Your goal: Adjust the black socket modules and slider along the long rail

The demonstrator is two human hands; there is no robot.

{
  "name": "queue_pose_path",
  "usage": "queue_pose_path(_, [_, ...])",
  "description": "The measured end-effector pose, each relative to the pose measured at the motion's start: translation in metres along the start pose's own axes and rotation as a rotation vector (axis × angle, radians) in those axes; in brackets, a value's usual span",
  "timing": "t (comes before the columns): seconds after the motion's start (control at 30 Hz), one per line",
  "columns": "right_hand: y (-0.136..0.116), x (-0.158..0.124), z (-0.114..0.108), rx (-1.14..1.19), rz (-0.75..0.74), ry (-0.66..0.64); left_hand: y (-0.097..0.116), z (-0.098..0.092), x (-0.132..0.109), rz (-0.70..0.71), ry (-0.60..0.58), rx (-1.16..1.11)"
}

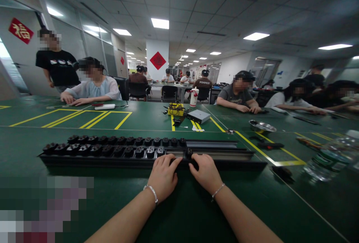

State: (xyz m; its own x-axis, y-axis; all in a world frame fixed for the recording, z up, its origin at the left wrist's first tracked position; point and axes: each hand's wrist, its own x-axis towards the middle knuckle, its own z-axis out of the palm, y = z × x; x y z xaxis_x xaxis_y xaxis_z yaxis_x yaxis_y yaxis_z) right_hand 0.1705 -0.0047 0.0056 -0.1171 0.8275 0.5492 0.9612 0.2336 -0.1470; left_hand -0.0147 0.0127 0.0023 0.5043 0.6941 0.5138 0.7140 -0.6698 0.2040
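A long black rail (224,156) lies across the green table (179,205) in front of me, with two rows of black socket modules (112,145) filling its left half. My left hand (163,175) rests on the rail's near edge at the middle, fingers curled onto a module in the front row. My right hand (206,171) sits just to its right, fingers bent over the rail's edge next to another small black piece. What each hand's fingertips grip is hidden.
A yellow box (175,109), a grey box (198,116) and a white bottle (193,97) stand at mid table. A metal bowl (262,126) and a clear plastic bottle (331,157) lie to the right. Several other people sit around the tables.
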Motion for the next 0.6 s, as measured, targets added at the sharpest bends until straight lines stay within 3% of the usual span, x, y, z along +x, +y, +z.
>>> queue_pose_path(0.6, [-0.0012,-0.001,-0.0011,-0.01,0.025,0.016,-0.0007,0.0006,-0.001,0.01,-0.006,0.016])
